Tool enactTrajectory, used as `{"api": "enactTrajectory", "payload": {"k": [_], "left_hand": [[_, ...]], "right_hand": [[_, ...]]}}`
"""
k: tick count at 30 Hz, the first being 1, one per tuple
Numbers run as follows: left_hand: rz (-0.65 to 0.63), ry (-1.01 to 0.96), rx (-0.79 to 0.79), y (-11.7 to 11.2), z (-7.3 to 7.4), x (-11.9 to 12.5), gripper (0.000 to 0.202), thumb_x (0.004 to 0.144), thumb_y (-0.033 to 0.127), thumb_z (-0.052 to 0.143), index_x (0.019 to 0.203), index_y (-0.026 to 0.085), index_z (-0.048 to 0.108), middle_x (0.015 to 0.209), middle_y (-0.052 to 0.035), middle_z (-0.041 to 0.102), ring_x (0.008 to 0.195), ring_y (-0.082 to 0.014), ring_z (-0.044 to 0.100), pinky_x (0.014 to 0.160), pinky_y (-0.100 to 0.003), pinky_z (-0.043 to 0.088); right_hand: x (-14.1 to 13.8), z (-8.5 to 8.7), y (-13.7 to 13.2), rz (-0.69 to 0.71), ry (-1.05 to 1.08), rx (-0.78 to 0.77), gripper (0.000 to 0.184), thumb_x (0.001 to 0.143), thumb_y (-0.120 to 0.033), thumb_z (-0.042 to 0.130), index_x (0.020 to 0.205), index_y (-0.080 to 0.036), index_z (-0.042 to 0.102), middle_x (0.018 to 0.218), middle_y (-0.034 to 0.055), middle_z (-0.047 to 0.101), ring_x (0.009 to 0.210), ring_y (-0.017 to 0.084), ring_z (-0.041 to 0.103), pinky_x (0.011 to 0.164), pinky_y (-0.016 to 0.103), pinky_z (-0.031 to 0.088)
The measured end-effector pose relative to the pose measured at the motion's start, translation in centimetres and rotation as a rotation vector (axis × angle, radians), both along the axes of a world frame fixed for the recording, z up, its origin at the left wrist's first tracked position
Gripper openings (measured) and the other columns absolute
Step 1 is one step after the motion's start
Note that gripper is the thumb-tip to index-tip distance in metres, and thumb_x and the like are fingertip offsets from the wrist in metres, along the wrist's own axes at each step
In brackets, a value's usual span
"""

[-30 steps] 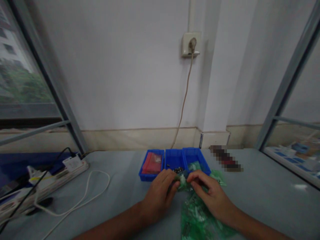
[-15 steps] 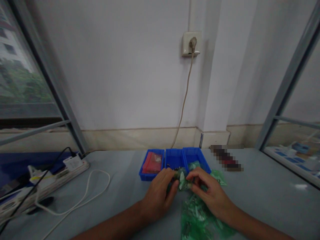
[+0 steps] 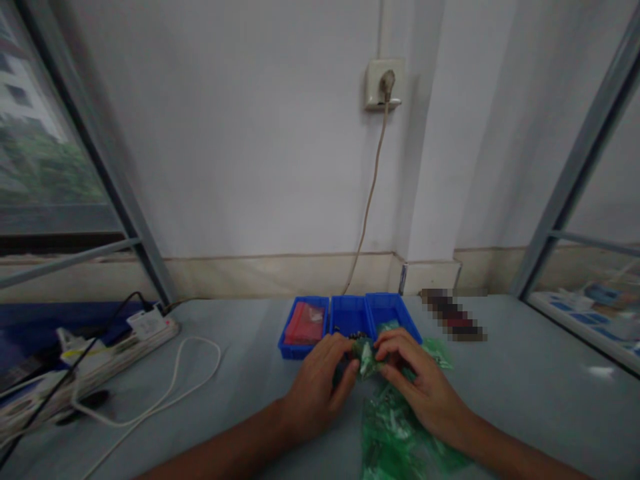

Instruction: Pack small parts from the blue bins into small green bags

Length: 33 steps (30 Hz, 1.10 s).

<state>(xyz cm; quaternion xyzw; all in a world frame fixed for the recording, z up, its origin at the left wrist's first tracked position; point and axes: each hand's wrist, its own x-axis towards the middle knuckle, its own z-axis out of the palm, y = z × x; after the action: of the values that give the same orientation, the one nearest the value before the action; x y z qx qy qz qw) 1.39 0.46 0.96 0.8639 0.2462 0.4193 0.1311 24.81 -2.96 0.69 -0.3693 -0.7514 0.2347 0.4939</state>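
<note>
Between my two hands is a small green plastic bag [image 3: 367, 360], crumpled and partly covered by fingers. My left hand [image 3: 320, 377] pinches its left side, and my right hand [image 3: 413, 373] pinches its right side. What the bag contains is too blurred to tell. Just beyond the hands stand three joined blue bins: the left bin [image 3: 286, 350] holds red plastic bags [image 3: 305, 324], the middle bin [image 3: 349, 310] has small dark parts near its front, and the right bin [image 3: 387, 305] has some green plastic. More green bags [image 3: 393, 433] lie under and in front of my right hand.
Another green bag [image 3: 438, 352] lies right of the bins, near a pixelated dark item [image 3: 453, 317]. At the left are a power strip [image 3: 90, 373] with plugs and a looping white cable [image 3: 177, 373]. A wall socket [image 3: 384, 83] with a hanging cord is behind the table.
Both hands stay almost in place, still pinching the green bag, which has turned slightly between the fingers. The view has shifted very slightly.
</note>
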Motion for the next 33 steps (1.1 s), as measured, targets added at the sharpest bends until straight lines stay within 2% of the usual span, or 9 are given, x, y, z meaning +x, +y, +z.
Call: {"api": "enactTrajectory", "payload": {"k": [14,19,24,29,33], "left_hand": [[-0.011,0.004,-0.008,0.0,0.0,0.0,0.011,0.110,0.021,0.051,0.116,0.020,0.060,0.104,-0.0073,0.066,0.095,-0.0226,0.061,0.085,-0.032,0.049],[-0.022,0.005,-0.011,-0.1,0.1,-0.2,0.011,0.110,0.021,0.051,0.115,0.020,0.061,0.104,-0.0077,0.066,0.096,-0.0228,0.061,0.086,-0.033,0.049],[-0.042,0.001,-0.022,-0.2,0.3,-0.1,0.012,0.109,0.019,0.051,0.115,0.020,0.061,0.105,-0.0073,0.066,0.097,-0.0224,0.062,0.088,-0.034,0.050],[-0.034,-0.006,0.003,0.0,0.1,0.0,0.013,0.106,0.016,0.056,0.117,0.021,0.061,0.105,-0.0069,0.067,0.096,-0.0221,0.063,0.086,-0.033,0.052],[-0.034,0.010,0.003,0.3,-0.7,0.0,0.034,0.097,0.011,0.063,0.128,0.024,0.058,0.111,-0.0066,0.068,0.100,-0.0228,0.065,0.089,-0.033,0.054]], "right_hand": [[0.0,-0.2,0.1,-0.018,0.023,-0.058,0.005,0.108,-0.029,0.062,0.109,-0.027,0.066,0.122,0.0060,0.068,0.098,0.024,0.064,0.086,0.035,0.050],[0.0,0.1,0.1,-0.001,0.002,-0.088,0.013,0.110,-0.034,0.059,0.104,-0.025,0.066,0.106,0.0050,0.070,0.089,0.023,0.062,0.079,0.034,0.048],[0.1,-0.4,0.1,-0.055,-0.013,-0.137,0.016,0.111,-0.037,0.056,0.106,-0.025,0.066,0.087,-0.0001,0.062,0.073,0.019,0.057,0.068,0.031,0.044],[0.1,-0.8,0.0,-0.077,0.013,-0.183,0.019,0.112,-0.043,0.053,0.108,-0.026,0.061,0.081,-0.0033,0.057,0.061,0.016,0.050,0.059,0.028,0.040],[-0.1,-0.8,0.0,-0.055,0.013,-0.193,0.021,0.112,-0.044,0.053,0.106,-0.026,0.060,0.079,-0.0039,0.056,0.063,0.016,0.050,0.061,0.028,0.040]]}}
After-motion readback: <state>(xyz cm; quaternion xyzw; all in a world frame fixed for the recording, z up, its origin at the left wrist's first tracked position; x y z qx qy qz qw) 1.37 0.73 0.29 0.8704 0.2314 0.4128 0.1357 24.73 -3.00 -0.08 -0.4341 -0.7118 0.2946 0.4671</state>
